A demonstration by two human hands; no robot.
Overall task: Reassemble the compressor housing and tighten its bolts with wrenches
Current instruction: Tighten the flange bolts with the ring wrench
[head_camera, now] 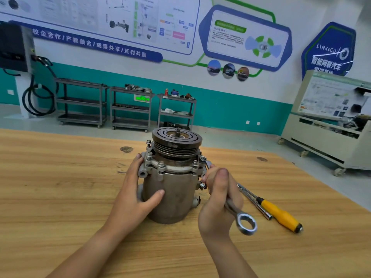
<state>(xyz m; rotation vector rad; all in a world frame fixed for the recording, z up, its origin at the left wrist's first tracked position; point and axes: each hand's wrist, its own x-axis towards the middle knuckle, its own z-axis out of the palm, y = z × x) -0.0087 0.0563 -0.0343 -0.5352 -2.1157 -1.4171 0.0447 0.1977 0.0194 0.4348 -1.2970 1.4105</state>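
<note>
The dull grey cast-metal compressor housing [170, 197] is mottled with brownish stains, and its paler silver flange ring carries bright silver bolts [161, 164]. On top, at twelve o'clock, the dark brown grooved pulley [176, 137] shows concentric rings. At four o'clock of the housing the shiny chrome ring-ended wrench [246, 223] gleams; past it the steel-shafted screwdriver [281, 214] has a yellow handle and black end cap. The honey-coloured wooden tabletop [60, 187] has streaked grain and dark knots. The back wall [220, 109] is teal below, white above.

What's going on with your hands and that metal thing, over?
Left hand holds compressor upright. Right hand grips wrench, far end on a right-side bolt. Yellow-handled screwdriver lies beside, clear of the work.
</note>
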